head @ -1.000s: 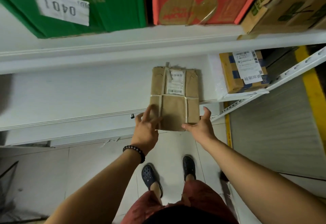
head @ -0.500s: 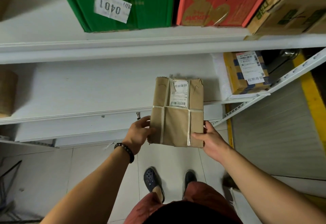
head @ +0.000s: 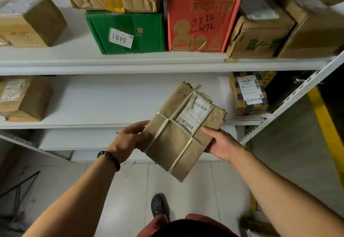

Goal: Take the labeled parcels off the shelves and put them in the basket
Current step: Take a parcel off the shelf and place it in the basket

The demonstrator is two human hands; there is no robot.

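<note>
White shelves (head: 130,63) behind, left hand (head: 128,140) and right hand (head: 222,143) hold one parcel (head: 175,143)

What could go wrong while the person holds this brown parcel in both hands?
The brown parcel is tilted and gripped only at its side edges by the left hand and right hand, so it might slip to the floor. Its paper looks ragged at the top edge; rough handling may tear it further.
</note>
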